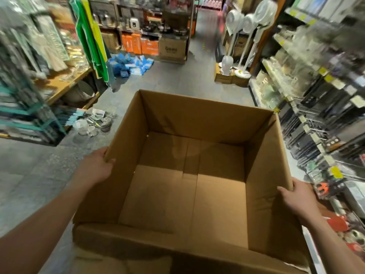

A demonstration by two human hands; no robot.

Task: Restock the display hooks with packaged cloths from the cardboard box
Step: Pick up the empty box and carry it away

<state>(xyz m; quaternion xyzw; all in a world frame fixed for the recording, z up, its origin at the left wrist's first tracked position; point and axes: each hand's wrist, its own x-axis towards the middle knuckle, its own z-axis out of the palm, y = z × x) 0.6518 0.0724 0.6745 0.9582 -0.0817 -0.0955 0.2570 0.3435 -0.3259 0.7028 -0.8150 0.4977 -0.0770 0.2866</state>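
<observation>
Cardboard box (197, 117), open-topped, lies between the two hands over the grey shop floor (29, 175). The left hand (94, 168) grips the rim of its left wall, and the right hand (296, 196) grips the right wall's rim, thumb inside. Within, only the box's bare bottom shows.

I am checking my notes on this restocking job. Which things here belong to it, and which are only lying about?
Job: open brown cardboard box, empty inside; left hand and right hand, each gripping a side wall of it.
Lying about: pile of blue packets on the floor; white pedestal fans; orange cartons; green hanging goods.
</observation>
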